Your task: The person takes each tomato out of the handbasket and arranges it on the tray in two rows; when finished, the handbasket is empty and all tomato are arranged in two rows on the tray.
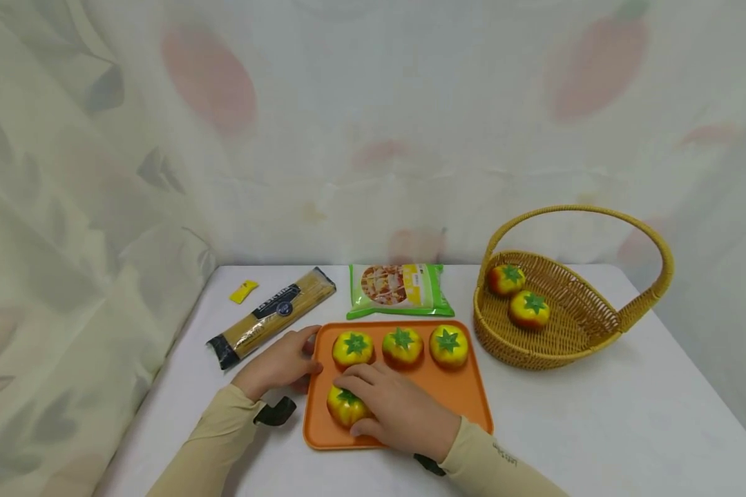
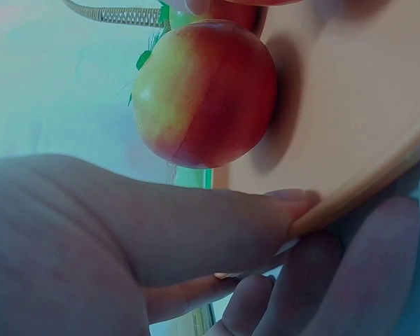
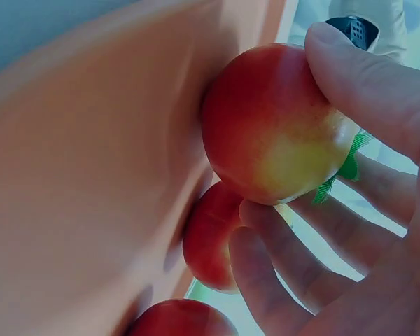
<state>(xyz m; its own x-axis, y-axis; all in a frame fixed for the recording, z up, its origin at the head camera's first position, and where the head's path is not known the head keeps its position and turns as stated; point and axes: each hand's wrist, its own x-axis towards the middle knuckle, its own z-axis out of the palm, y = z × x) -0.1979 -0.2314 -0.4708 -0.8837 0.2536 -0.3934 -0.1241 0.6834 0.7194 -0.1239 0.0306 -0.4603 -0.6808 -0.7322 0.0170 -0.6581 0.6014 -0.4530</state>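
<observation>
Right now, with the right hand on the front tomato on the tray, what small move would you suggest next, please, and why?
Probably lift that tomato straight up off the orange tray. The right hand already curls round it, thumb and fingers on opposite sides, and the left hand pinches the tray's edge to steady it. Three tomatoes sit close behind, so a straight rise likely avoids bumping them.
</observation>
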